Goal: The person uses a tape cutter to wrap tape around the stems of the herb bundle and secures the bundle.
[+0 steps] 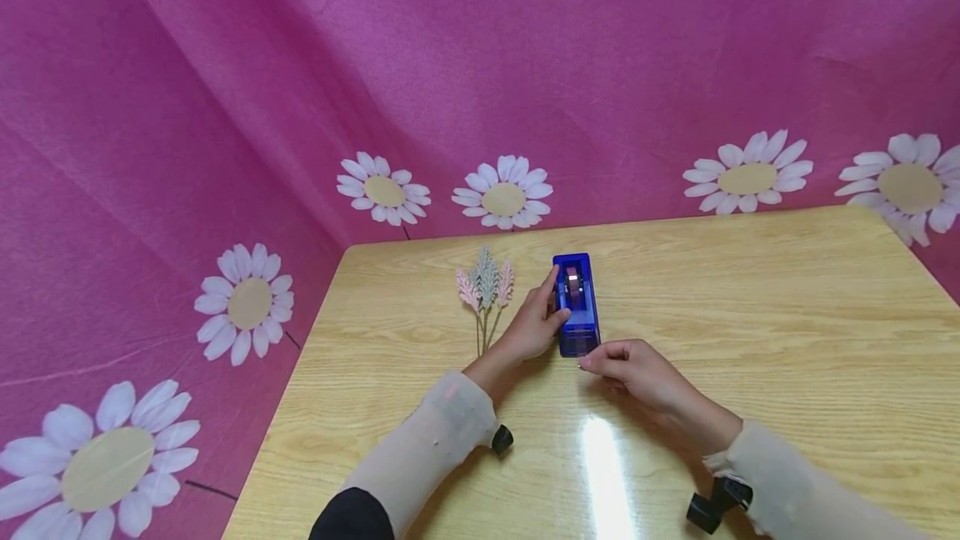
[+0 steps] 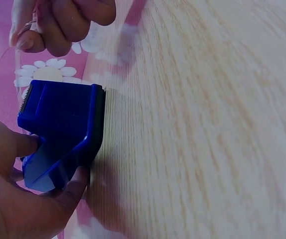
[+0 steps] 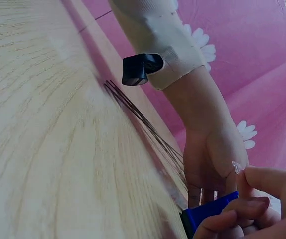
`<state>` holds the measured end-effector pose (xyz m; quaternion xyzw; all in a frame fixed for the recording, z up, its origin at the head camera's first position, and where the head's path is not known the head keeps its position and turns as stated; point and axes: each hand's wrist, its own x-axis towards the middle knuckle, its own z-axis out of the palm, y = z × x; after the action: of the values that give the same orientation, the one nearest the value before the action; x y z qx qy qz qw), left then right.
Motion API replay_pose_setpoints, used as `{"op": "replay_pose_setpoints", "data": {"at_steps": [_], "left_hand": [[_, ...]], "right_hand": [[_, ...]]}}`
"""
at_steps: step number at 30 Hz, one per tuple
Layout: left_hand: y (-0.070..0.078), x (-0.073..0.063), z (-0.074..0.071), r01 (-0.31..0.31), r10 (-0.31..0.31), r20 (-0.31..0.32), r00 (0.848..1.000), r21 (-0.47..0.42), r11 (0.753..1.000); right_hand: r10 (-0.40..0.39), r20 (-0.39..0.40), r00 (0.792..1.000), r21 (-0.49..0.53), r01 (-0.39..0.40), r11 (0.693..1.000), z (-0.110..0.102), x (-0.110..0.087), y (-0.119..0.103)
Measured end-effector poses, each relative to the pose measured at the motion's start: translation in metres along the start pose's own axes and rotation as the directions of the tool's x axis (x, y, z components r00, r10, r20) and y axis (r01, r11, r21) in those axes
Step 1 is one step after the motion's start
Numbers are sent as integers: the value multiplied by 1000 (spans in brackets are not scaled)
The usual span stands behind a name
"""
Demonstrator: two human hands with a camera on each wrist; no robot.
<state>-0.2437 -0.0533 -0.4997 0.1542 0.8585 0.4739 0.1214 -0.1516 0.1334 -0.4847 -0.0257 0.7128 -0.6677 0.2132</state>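
A blue tape dispenser [image 1: 580,317] stands on the wooden table, with a tape roll [image 1: 573,282] seated in it. My left hand [image 1: 531,327] grips its body from the left side; in the left wrist view, fingers and thumb curl round the dispenser [image 2: 58,109]. Just beyond its near end, my right hand [image 1: 637,369] pinches the free end of the tape between thumb and forefinger. A thin strip of clear tape [image 2: 18,74] stretches from the toothed cutter to those fingertips. In the right wrist view, a crumpled bit of tape [image 3: 236,167] sticks out of the pinch.
Pink and grey artificial flower stems [image 1: 486,283] lie on the table [image 1: 750,315] left of the dispenser, close to my left hand. Behind the table hangs a pink cloth [image 1: 600,65] printed with white daisies. Small black cameras [image 1: 708,511] sit on both wrists.
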Motion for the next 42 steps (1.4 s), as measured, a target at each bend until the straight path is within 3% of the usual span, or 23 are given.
{"op": "replay_pose_setpoints", "data": {"at_steps": [14,25,38,42], "left_hand": [[0,0,0,11,-11,-1,1000,0,1000],[1,0,0,-2,2,-3,1000,0,1000],[-1,1,1,18,-18,7,1000,-25,1000],[-1,2,1,3,-3,5,1000,-32,999]], "right_hand": [[13,36,999,90,-16,996,4,-5,5],[-25,113,993,75,17,997,7,-10,12],[-9,88,996,64,3,998,5,-12,20],[-2,124,992,47,-3,999,7,-10,25]]}}
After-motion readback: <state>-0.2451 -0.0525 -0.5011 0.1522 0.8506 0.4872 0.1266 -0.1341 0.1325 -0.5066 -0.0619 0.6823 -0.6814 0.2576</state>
